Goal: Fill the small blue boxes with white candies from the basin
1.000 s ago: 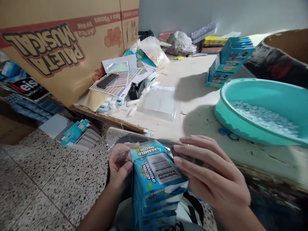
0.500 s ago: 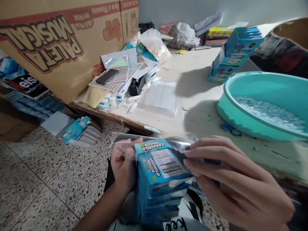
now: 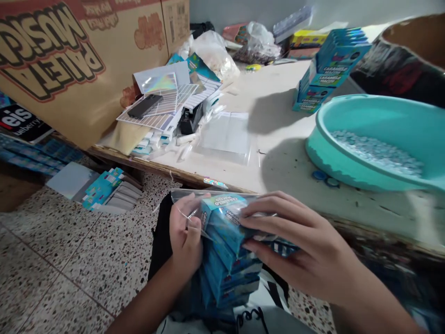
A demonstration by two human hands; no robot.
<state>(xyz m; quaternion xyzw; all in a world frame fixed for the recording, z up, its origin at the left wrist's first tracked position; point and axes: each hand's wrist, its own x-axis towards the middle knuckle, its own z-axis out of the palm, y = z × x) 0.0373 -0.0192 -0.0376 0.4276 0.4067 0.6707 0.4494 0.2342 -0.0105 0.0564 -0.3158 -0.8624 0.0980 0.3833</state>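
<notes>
A stack of blue caramelo boxes [image 3: 227, 260] stands in my lap inside a clear plastic bag [image 3: 203, 191]. At the left of the bag's mouth, my left hand [image 3: 186, 232] is closed on the film, thumb against the side of the top box. My right hand [image 3: 302, 236] comes in from the right, its fingers and thumb pinching the film at the corner of the top box and hiding part of the label. The lower boxes look a little skewed and blurred.
The table's front edge [image 3: 167, 170] runs just beyond my hands. On it are a turquoise basin [image 3: 323, 144] of small wrapped sweets, stacked blue boxes [image 3: 330, 69], flat clear bags [image 3: 225, 134], a tape dispenser [image 3: 190, 118] and a large carton [image 3: 114, 65]. Flattened cartons [image 3: 104, 188] lie at lower left.
My right hand has moved left along the bag's mouth, now over the top box's label. The boxes have turned and tilted slightly, and my left hand has shifted a little right.
</notes>
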